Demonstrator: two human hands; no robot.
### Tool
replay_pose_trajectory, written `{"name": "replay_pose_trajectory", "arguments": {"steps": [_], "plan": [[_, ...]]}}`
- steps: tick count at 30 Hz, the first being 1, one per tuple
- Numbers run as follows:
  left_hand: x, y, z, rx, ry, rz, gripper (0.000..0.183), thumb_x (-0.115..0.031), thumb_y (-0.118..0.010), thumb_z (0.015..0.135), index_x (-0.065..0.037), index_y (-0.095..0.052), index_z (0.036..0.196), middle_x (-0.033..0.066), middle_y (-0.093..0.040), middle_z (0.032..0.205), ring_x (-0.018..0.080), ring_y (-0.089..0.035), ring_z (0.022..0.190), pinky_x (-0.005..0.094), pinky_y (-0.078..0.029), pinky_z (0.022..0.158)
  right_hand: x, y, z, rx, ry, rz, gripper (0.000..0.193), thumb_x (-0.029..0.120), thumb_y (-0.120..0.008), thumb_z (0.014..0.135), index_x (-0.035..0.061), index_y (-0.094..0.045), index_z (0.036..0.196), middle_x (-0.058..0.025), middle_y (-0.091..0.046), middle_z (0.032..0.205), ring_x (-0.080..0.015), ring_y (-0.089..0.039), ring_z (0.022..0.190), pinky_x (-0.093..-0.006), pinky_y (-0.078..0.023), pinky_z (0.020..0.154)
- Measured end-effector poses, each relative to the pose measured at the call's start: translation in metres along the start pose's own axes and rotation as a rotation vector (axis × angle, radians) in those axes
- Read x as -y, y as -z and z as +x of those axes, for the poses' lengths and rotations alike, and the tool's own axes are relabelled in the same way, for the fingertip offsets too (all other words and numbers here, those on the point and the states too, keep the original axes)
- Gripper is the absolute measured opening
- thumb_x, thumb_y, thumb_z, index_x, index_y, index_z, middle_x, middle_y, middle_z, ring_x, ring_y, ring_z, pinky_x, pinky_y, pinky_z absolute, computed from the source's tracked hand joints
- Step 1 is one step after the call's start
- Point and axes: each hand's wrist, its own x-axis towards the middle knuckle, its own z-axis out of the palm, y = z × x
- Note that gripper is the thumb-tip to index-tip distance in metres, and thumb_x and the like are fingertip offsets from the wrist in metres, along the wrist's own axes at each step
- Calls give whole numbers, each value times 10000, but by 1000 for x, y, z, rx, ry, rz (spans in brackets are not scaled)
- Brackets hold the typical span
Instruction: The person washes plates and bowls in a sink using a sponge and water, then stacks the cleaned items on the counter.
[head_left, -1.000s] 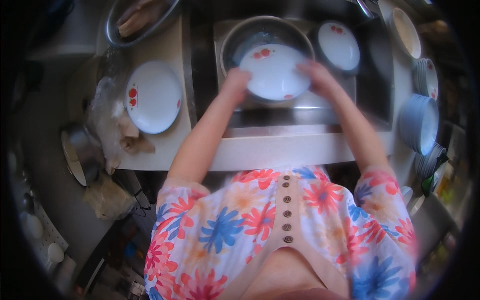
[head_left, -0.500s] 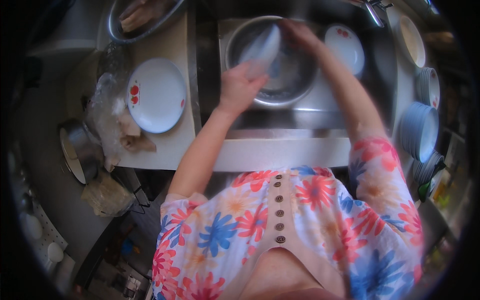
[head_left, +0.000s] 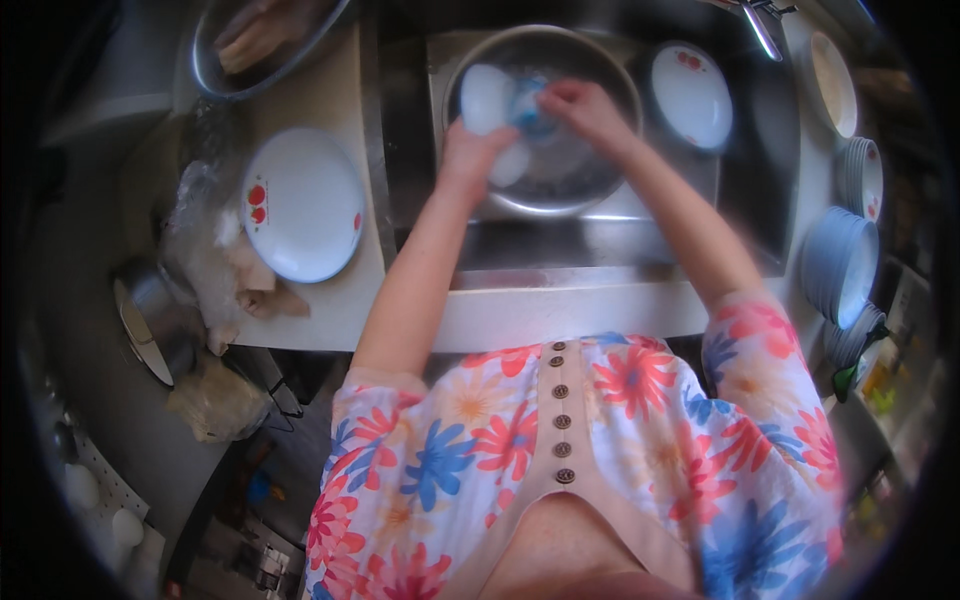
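Observation:
Over a round metal basin (head_left: 600, 185) in the sink, my left hand (head_left: 468, 158) grips a white dish (head_left: 484, 98) by its near edge, tilted up. My right hand (head_left: 588, 112) is just right of the dish, its fingers pinched on a blue-and-white cloth (head_left: 532, 108), which is blurred. Below my left fingers, a second white patch (head_left: 510, 163) shows in the basin, too smeared to name. Shallow, cloudy liquid (head_left: 565, 165) seems to cover the basin's bottom.
A white plate (head_left: 692, 95) with red marks lies right of the basin, another plate (head_left: 305, 205) on the left counter beside crumpled plastic bags (head_left: 200, 235). Stacked dishes (head_left: 838, 265) line the right counter. A metal bowl (head_left: 205, 60) stands far left, a tap (head_left: 762, 30) far right.
The white dish has moved left and turned in my left hand. My right hand has come nearer from the basin's far rim, and the blue-and-white cloth now shows at its fingers.

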Motion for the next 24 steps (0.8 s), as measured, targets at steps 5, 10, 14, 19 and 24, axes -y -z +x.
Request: {"name": "replay_pose_trajectory", "arguments": {"steps": [5,10,14,19,24], "plan": [[13,4,11,101,1,20,316,-125,-533,751,-13,-480,1041,90,-542,959,183,-517,877,298,-419,730,16,-46,-24,-243,686,-358,177,218,-587,712,121,-617,856,-56,-556,916,-236,-485,843,-339,-402,725],[14,8,8,143,-57,35,388,-25,-647,651,-35,-502,1012,27,-556,904,131,-530,820,261,-428,740,4,-68,42,-412,683,-559,194,274,-499,753,142,-611,843,-38,-550,954,-250,-477,871,-349,-390,736],[10,6,2,136,-10,128,395,2,-639,632,-10,-502,1002,71,-568,905,170,-551,813,293,-438,743,-32,-33,80,-138,-75,-144,291,276,-402,784,93,-578,925,-137,-579,890,-321,-541,845,-374,-417,747],[7,17,10,43,114,-210,371,-69,-643,621,20,-526,961,120,-572,885,209,-564,774,305,-450,682,-85,2,45,-100,-64,-554,310,263,-425,769,59,-567,953,-175,-575,887,-312,-558,823,-352,-432,717],[14,14,18,85,176,-461,399,-98,-600,744,28,-430,1082,137,-524,1019,242,-516,947,377,-415,830,-43,-23,53,-293,-209,43,324,292,-508,733,41,-578,927,-146,-596,842,-256,-574,763,-309,-426,693]]}}
